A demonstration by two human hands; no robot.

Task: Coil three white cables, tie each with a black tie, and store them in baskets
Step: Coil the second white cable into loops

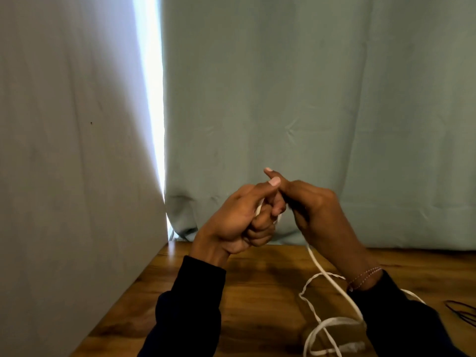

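Nearest, loose loops of flat white cable [332, 328] lie tangled on the wooden table [257, 292], brown with dark grain streaks; one end with a whitish plug shape sits blurred at the bottom edge. Dark thin wires [463, 311] rest at the table's right edge, well apart from the hands, too small to tell what they are. Both forearms come up in dark sleeves [190, 305]; a thin beaded bracelet [364, 278] circles the right wrist. One cable strand rises from the loops, passes under the right wrist and up to the hands held above the table. Left hand [237, 222] is curled into a fist around white cable turns, a bit of white showing between thumb and fingers, thumb pressed up against the right hand's fingers. Right hand [311, 212] has fingers bent inward, pinching the cable beside the left fist, index fingertip sticking up; the exact pinch point is hidden by fingers. Behind, a pale green curtain [309, 99] with soft folds, a white curtain [64, 124] on the left, bright light in the gap between them.
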